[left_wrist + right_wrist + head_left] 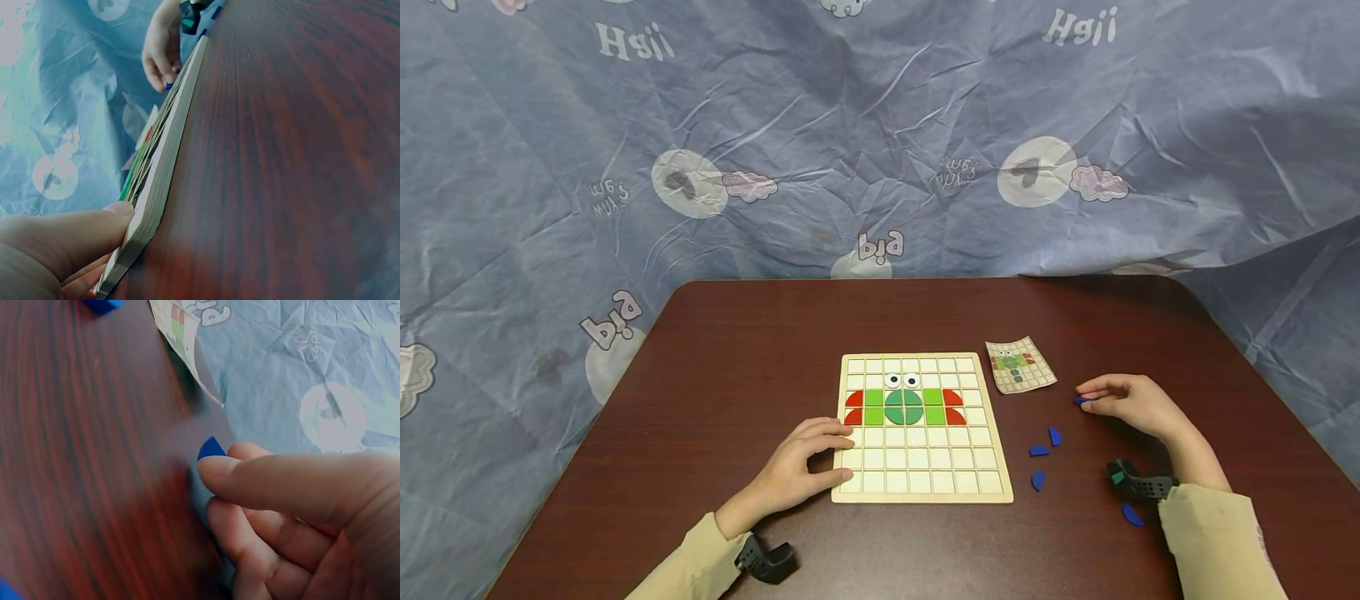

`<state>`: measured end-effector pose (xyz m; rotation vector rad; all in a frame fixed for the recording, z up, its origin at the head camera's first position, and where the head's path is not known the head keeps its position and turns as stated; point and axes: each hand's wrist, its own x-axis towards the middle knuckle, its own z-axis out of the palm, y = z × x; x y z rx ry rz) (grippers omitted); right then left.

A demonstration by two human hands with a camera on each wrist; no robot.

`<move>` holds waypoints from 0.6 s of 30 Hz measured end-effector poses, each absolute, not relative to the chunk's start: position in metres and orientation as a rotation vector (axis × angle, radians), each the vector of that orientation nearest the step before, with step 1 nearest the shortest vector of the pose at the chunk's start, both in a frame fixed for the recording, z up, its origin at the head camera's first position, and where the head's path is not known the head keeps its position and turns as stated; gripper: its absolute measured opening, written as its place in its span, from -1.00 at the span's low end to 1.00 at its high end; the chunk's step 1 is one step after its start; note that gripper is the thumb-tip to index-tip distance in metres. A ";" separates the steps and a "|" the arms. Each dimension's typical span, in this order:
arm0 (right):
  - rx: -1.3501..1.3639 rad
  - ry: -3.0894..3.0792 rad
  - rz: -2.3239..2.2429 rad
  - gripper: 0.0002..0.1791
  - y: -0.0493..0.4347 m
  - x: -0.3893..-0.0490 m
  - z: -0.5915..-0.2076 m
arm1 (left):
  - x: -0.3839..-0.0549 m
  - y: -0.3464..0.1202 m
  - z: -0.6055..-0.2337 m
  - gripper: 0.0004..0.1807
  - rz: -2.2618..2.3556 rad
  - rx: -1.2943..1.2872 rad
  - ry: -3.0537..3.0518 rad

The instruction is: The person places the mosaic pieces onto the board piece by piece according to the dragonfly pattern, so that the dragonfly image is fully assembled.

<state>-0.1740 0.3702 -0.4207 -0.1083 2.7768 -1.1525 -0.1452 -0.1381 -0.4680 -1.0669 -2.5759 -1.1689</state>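
A pale wooden grid board lies flat on the table, bearing red, light green and dark green pieces and two white eye pieces. My left hand rests on its left edge, fingers spread and thumb on the near part. In the left wrist view, the thumb touches the board's top beside its rim. To the right, my right hand pinches a small blue piece just over the table. Close up in the right wrist view, only a tip of that blue piece shows past the thumb.
A curled pattern card lies right of the board's far corner. Several blue pieces are scattered between the board and my right arm, one by the sleeve. The brown table ends at a hanging printed cloth.
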 end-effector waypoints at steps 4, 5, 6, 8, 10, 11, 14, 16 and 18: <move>-0.160 2.830 -1.099 -0.59 0.360 -0.175 -0.415 | -0.145 -0.138 -0.468 -0.61 -1.164 -1.068 -2.577; -0.178 2.840 -1.097 -0.61 0.357 -0.175 -0.414 | -0.145 -0.138 -0.468 -0.61 -1.161 -1.069 -2.576; -0.198 2.849 -1.092 -0.62 0.354 -0.175 -0.412 | -0.145 -0.138 -0.468 -0.61 -1.161 -1.069 -2.577; -0.241 2.874 -1.077 -0.65 0.348 -0.175 -0.408 | -0.146 -0.138 -0.468 -0.60 -1.164 -1.070 -2.577; -0.278 2.909 -1.053 -0.67 0.340 -0.175 -0.404 | -0.146 -0.138 -0.468 -0.60 -1.169 -1.072 -2.572; -0.295 2.929 -1.039 -0.68 0.336 -0.174 -0.401 | -0.146 -0.138 -0.468 -0.60 -1.167 -1.073 -2.568; -0.345 2.970 -1.025 -0.68 0.323 -0.173 -0.394 | -0.145 -0.138 -0.469 -0.60 -1.161 -1.078 -2.552; -0.382 2.974 -1.033 -0.67 0.314 -0.172 -0.389 | -0.145 -0.138 -0.469 -0.61 -1.151 -1.080 -2.543; -0.415 2.966 -1.039 -0.66 0.305 -0.171 -0.385 | -0.145 -0.138 -0.469 -0.60 -1.151 -1.082 -2.539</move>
